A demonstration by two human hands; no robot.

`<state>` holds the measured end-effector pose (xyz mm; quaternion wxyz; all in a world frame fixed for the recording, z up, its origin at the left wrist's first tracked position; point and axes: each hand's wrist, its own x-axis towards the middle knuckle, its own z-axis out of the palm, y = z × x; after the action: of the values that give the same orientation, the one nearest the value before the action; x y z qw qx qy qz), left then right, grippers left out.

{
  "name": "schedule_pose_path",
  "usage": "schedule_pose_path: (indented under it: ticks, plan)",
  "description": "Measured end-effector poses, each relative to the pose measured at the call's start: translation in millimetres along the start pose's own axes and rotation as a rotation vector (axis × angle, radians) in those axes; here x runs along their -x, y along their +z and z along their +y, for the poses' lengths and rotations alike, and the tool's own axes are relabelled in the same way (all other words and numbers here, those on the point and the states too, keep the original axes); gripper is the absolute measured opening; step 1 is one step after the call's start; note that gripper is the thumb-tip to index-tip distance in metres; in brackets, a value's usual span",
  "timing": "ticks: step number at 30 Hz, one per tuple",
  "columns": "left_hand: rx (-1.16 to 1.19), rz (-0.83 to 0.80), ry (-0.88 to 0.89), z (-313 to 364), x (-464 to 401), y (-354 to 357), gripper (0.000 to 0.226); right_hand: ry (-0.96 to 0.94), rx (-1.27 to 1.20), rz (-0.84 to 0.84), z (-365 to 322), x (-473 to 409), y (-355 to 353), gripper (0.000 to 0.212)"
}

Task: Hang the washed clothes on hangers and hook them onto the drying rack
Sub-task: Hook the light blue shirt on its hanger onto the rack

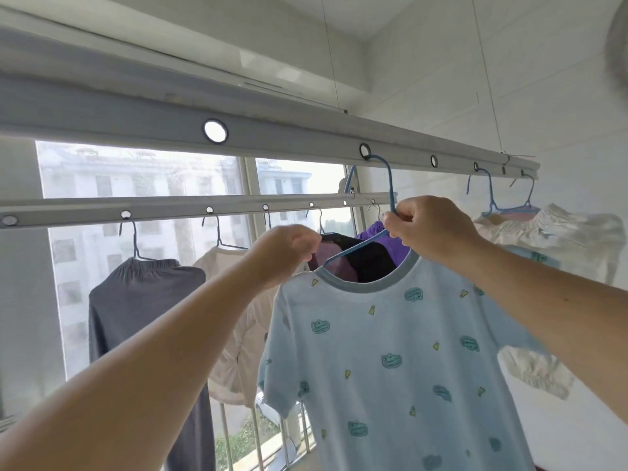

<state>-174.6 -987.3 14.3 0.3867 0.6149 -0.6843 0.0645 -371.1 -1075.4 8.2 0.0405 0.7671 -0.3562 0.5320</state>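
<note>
While the drying rack (306, 137) spans the whole view as two pale bars pierced with ringed holes, several garments already hang from it: a dark grey piece (142, 317) and a beige one (234, 321) on the far bar, a white crumpled one (557, 239) on the near bar. Nearer the person hangs the light blue T-shirt (390, 362) with a printed pattern, draped on a blue hanger (387, 205) whose hook sits in, or right at, a hole of the near bar. The shirt looks soft and limp, probably a little heavy with damp, so it would slide off a tilted hanger; the stiff wire neck below the hook seems the sound place to hold. That is where the right hand (431, 229) pinches, fingers curled round the stem. The left hand (289, 249) has its fingers curled at the shirt's shoulder, by the collar; whether it pinches cloth or hanger arm cannot be told.
</note>
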Motion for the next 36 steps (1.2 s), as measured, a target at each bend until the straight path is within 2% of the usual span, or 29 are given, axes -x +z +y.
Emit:
schedule_pose_path:
  ticks: [2,5,9,12,14,18,20,23,25,27,29,36]
  plan:
    - [-0.097,-0.111,-0.076,-2.3,4.7,8.0,0.03,-0.004,-0.02,-0.003,0.1,0.1,1.4,0.035]
    - [-0.049,-0.138,-0.121,-3.6,9.4,15.9,0.024,-0.026,-0.054,-0.005,-0.1,0.5,2.9,0.037]
    - [0.076,-0.079,-0.089,-7.2,8.7,19.0,0.017,-0.051,-0.108,-0.016,1.0,2.5,1.4,0.041]
    - [0.271,-0.007,-0.132,-10.3,9.3,16.7,0.007,-0.04,-0.133,-0.031,3.7,3.5,-0.3,0.04]
    - [0.355,0.072,-0.128,-10.8,10.2,15.3,0.009,-0.036,-0.132,-0.032,4.3,3.0,-0.5,0.04]
    - [0.218,0.334,0.006,-2.2,9.9,15.8,0.007,-0.012,-0.143,-0.047,4.0,3.8,2.6,0.04]
    - [0.212,0.385,0.076,5.1,10.7,16.1,0.01,0.002,-0.164,-0.053,4.8,4.1,5.0,0.041]
    - [0.252,0.3,0.095,12.0,10.9,18.4,0.022,0.024,-0.204,-0.072,5.4,3.4,6.6,0.041]
    - [0.15,0.273,0.064,10.3,7.5,21.6,0.028,0.041,-0.208,-0.103,5.9,2.9,6.4,0.04]
    - [0.009,0.231,0.056,6.8,5.7,24.1,0.023,0.057,-0.221,-0.142,7.4,4.0,6.5,0.039]
    - [-0.03,0.182,0.064,2.9,6.6,25.8,0.019,0.062,-0.223,-0.161,10.8,6.3,5.5,0.038]
    - [-0.052,0.249,0.047,-9.8,6.6,23.8,0.019,0.119,-0.301,-0.192,33.1,21.6,-11.5,0.024]
